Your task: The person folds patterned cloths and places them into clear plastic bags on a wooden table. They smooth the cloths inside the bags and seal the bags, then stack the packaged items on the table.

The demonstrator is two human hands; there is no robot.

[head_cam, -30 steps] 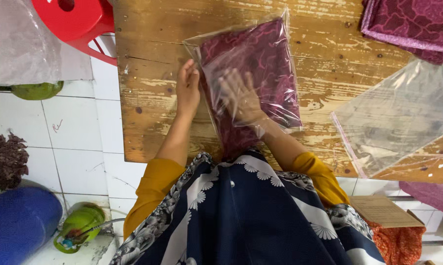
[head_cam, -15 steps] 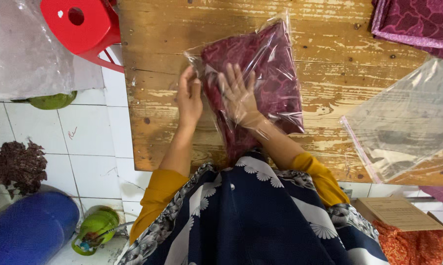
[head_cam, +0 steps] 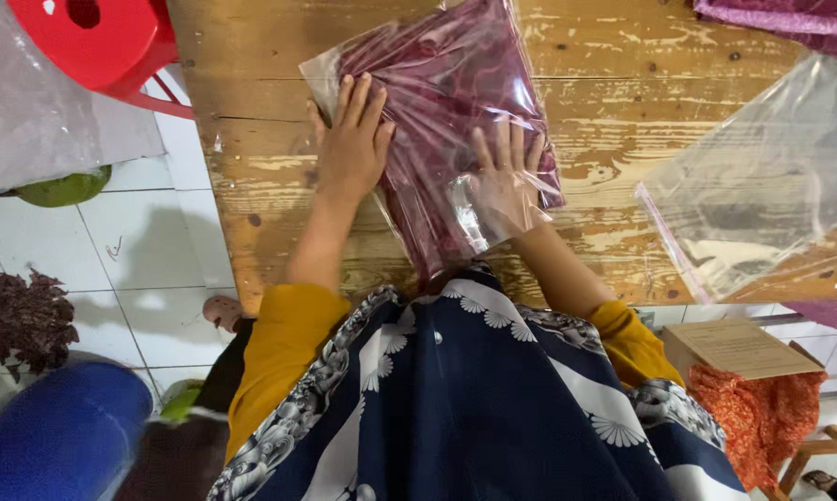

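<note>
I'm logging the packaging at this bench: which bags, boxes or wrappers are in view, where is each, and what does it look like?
Clear plastic bag holding folded maroon cloth: middle of the wooden table, left hand flat on top, right hand inside it.
Empty clear bag: table's right side, flat, pinkish edge strip.
Brown cardboard box: lower right, off the table, flat and rectangular.

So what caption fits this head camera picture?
Left hand and right hand press a maroon cloth in a clear plastic bag on a worn wooden table.
</note>
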